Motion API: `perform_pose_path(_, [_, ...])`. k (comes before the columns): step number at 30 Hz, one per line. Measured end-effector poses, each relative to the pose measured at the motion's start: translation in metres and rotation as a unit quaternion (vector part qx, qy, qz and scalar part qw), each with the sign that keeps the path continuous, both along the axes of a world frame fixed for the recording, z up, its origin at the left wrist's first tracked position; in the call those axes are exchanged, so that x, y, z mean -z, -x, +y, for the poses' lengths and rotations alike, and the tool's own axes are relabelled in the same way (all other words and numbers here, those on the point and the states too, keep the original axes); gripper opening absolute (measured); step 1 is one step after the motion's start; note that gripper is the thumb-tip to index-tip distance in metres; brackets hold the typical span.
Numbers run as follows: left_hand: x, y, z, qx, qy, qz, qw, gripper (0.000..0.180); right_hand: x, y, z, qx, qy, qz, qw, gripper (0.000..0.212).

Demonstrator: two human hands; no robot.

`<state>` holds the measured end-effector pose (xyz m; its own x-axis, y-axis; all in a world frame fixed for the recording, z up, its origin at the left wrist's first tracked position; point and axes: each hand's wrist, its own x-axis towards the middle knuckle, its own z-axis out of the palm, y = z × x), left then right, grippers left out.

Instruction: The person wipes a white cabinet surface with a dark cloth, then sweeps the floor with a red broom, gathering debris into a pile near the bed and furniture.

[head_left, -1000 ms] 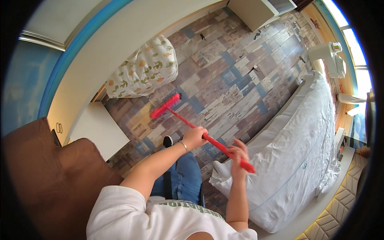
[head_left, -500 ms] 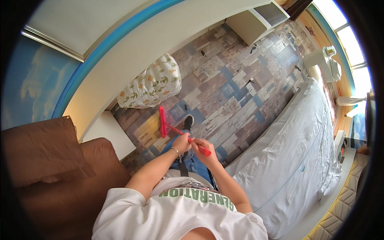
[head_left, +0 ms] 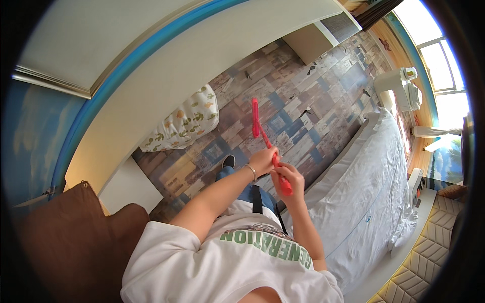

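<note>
Swings the broom (head_left: 255, 118) farther from the patterned bundle (head_left: 191, 122), keeping left hand (head_left: 263, 160) and right hand (head_left: 290, 183) fingers curled round a likely light, stiff handle (head_left: 267, 144), best gripped 2-handed.

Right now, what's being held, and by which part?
A broom, by its handle: right grip near the top end, left grip closer to the brush.

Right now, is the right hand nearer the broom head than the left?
No, the left hand grips between the broom head and the right hand.
</note>
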<state>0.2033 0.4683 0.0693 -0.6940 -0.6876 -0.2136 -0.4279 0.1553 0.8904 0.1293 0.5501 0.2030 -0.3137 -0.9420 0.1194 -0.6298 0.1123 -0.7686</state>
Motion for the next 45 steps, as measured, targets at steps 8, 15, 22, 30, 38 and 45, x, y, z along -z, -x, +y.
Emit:
perform_pose_path(8, [-0.033, 0.008, -0.021, -0.025, 0.001, -0.077, 0.997, 0.022, -0.013, 0.042, -0.026, 0.078, -0.084, -0.119, 0.986, 0.011])
perform_pose_path(15, [0.042, -0.004, -0.030, -0.035, -0.007, -0.111, 0.993, 0.023, 0.034, 0.050, -0.053, -0.032, -0.121, -0.123, 0.984, 0.013])
perform_pose_path(22, [0.025, 0.102, -0.057, -0.038, -0.017, -0.038, 0.998, 0.023, 0.008, 0.142, -0.077, -0.108, -0.076, -0.042, 0.990, 0.014])
perform_pose_path(30, [-0.020, 0.172, -0.100, -0.133, 0.019, 0.014, 0.991, 0.024, -0.011, 0.210, -0.105, -0.114, 0.024, -0.012, 0.993, 0.014])
perform_pose_path(38, [-0.025, 0.142, -0.122, -0.238, -0.003, -0.065, 0.969, 0.036, 0.043, 0.202, -0.146, -0.178, 0.030, -0.115, 0.977, 0.015])
perform_pose_path(45, [0.041, 0.131, -0.179, -0.221, 0.056, -0.128, 0.965, 0.040, 0.102, 0.192, -0.202, -0.139, -0.038, -0.148, 0.978, 0.017])
